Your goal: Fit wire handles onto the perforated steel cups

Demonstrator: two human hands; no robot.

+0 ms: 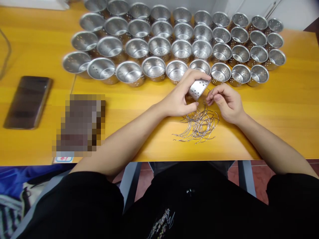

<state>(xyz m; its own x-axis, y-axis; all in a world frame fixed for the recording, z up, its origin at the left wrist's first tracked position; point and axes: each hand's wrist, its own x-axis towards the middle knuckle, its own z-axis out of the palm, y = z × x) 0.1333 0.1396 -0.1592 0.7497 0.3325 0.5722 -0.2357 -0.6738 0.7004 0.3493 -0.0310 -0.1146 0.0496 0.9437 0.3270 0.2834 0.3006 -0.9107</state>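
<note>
My left hand (179, 96) is closed around a perforated metal cup (198, 89), tilted on its side with its rim toward the right. Thumb and fingers grip it from the left. Just right of that rim, my right hand (228, 103) pinches a thin wire piece, of which only a short bit shows by the fingertips. Whether the wire touches the rim, I cannot tell. Below both hands lies a loose, tangled pile of curved wire handles (200, 124) on the yellow table.
Rows of similar perforated cups (129, 72) stand upright, mouths up, along the back of the wooden table (149, 146). At the left lie a dark phone (27, 101) and a blurred-out dark object (77, 124). The table's front edge runs close to my body.
</note>
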